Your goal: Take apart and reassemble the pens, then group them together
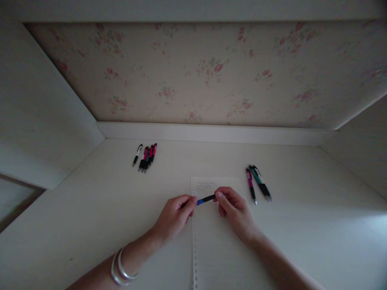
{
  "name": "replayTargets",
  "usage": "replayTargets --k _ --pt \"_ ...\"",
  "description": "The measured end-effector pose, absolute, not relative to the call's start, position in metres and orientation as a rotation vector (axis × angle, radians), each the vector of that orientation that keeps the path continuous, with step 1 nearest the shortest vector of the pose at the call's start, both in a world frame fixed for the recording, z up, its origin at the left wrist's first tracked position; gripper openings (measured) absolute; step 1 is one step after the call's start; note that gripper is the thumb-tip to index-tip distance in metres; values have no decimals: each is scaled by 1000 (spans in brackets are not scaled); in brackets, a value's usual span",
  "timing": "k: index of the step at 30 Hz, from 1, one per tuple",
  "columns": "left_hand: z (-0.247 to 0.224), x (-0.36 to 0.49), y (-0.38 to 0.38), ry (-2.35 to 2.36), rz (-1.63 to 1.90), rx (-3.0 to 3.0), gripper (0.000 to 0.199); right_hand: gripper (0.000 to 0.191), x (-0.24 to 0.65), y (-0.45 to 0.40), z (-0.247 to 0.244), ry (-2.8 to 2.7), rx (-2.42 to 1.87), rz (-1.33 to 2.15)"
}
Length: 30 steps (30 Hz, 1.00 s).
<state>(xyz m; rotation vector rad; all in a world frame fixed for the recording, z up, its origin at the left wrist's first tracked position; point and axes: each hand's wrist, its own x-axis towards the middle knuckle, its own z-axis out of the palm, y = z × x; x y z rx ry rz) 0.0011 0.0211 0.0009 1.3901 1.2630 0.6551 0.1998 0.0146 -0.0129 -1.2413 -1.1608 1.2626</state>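
Observation:
A blue pen with a black grip (pixel 208 199) is held level between my two hands, above a sheet of lined paper (pixel 217 249). My left hand (pixel 177 213) pinches its blue end. My right hand (pixel 234 209) has thumb and fingertips closed on the black end, hiding the tip. Punched holes run down the sheet's left edge, and faint handwriting shows at its top. Just right of the paper lie a purple pen (pixel 250 183) and a few green and white pens (pixel 261 183) with black grips.
At the back left lie a white pen (pixel 137 155) and a cluster of several pink and green pens (pixel 148 158). The white desk (pixel 105 209) is bounded by a floral back panel (pixel 181 76) and white side walls (pixel 39 100).

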Motion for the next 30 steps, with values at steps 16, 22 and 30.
replayTargets --k 16,22,30 --pt "3 1 22 1270 652 1404 47 31 203 15 -20 -1140 -1267 1231" --pt "5 2 21 1251 667 1482 45 35 203 15 -16 -1149 -1262 1255" --pt "-2 -1 10 1200 736 2239 37 33 201 12 -5 -1245 -1296 1333"
